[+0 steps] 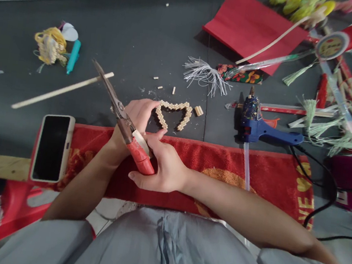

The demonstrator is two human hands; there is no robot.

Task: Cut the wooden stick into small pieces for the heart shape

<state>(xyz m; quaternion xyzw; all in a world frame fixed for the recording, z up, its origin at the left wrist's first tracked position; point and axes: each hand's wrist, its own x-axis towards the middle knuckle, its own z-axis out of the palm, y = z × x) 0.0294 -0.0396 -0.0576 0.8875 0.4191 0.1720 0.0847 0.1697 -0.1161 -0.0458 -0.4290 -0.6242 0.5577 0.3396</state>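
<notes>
My right hand (pixel 163 165) grips the red handles of a pair of shears (pixel 122 118), whose blades point up and left. My left hand (pixel 137 115) is curled just beyond the shears, fingers closed near the left end of a heart-shaped piece made of small bamboo bits (pixel 174 112) lying on the dark floor. What the left fingers pinch is hidden by the shears. Both forearms rest over a red towel (pixel 223 165).
A blue glue gun (pixel 258 126) lies right of the heart with its black cord trailing right. A phone (pixel 52 147) sits on the towel's left end. A long bamboo stick (pixel 60 91), red paper (pixel 252 27), white fringe (pixel 203 74) and craft scraps lie around.
</notes>
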